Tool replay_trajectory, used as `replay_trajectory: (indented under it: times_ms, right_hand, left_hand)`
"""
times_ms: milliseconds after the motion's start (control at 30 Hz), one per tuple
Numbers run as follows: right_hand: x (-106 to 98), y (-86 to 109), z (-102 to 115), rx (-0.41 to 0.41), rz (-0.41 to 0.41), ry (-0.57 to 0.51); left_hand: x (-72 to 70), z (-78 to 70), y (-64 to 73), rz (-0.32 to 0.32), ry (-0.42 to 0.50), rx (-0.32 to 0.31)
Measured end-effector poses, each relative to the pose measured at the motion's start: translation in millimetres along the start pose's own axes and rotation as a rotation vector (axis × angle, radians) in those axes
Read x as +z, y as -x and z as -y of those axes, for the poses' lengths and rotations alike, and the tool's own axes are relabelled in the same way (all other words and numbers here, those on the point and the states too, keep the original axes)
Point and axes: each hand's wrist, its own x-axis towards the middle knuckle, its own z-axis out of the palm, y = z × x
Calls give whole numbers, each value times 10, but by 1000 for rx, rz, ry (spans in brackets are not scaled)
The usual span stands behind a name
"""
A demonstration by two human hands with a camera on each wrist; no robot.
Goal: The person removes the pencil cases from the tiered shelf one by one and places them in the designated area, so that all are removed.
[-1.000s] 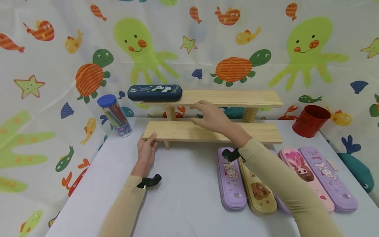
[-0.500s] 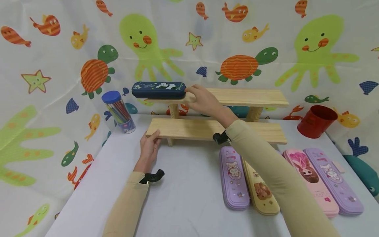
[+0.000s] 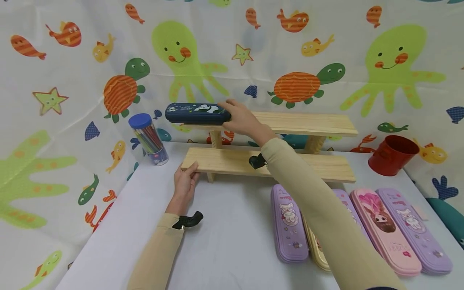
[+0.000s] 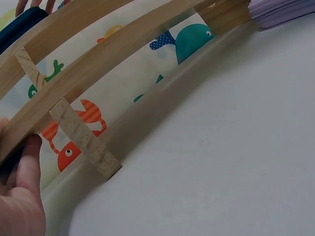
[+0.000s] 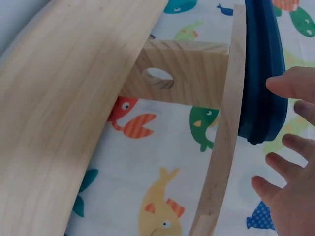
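Note:
A navy pencil case with a panda print lies on the left end of the upper board of a wooden shelf. My right hand is at the case's right end; in the right wrist view one digit touches the dark blue side while the other fingers spread loosely. My left hand grips the left end of the lower board, thumb on top and fingers underneath. In the left wrist view, the left hand shows at that board's end, partly cut off by the frame.
Right of centre on the white table lie several pencil cases, including a purple one and a pink one. The right forearm covers part of them. A clear jar of coloured pens stands at left, a red cup at right.
My right hand has moved left and up from in front of the shelf to the navy pencil case's right end. My left hand stays on the lower board; the head view has shifted slightly.

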Motion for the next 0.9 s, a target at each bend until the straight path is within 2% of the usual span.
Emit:
replay_trajectory:
  times_ms: [133, 300, 400, 567, 767, 900]
  right_hand:
    - [2, -63, 13, 11, 38, 18]
    - [40, -120, 34, -12, 9, 44]
    - [92, -134, 43, -25, -3, 64]
    - [155, -89, 74, -1, -8, 93]
    - [109, -14, 106, 12, -50, 71]
    - [44, 35, 125, 37, -32, 56]
  left_hand:
    - [8, 22, -7, 1, -10, -4]
    - [28, 32, 0, 15, -13, 19]
    - [35, 47, 8, 14, 4, 12]
    - [29, 65, 25, 3, 25, -21]
    - [9, 23, 16, 12, -1, 20]
    - [-9, -2, 7, 14, -5, 25]
